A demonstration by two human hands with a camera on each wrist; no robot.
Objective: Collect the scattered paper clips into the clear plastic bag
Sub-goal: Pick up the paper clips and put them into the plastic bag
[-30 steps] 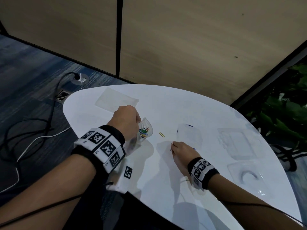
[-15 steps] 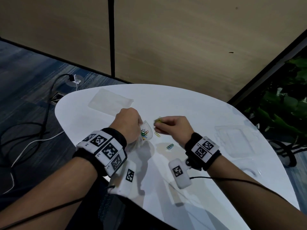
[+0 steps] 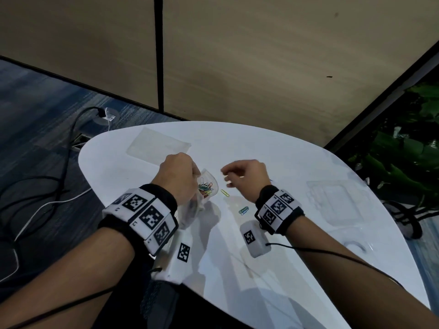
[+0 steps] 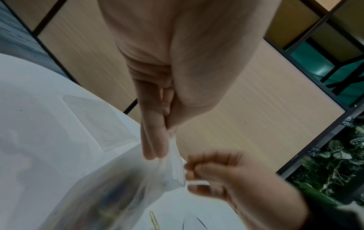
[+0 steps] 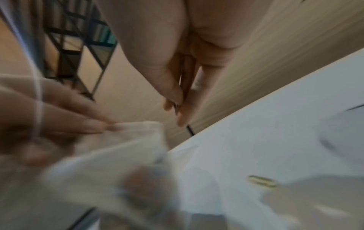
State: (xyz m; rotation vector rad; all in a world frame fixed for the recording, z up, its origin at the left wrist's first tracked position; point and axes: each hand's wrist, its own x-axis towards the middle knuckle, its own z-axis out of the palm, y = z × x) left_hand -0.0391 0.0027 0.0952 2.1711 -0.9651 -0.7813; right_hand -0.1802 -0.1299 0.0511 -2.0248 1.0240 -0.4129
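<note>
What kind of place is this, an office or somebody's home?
Most likely an office. A white table stands against tan partition panels, the floor is blue carpet with a floor socket and cables, and a plant sits beside it.

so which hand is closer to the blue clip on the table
Right. The right hand hangs just beyond the blue clip; the left hand is farther left, pinching the bag.

I count two loose paper clips, yellow (image 3: 224, 193) and blue-green (image 3: 243, 210); one clear plastic bag (image 3: 206, 186); two hands.
</note>
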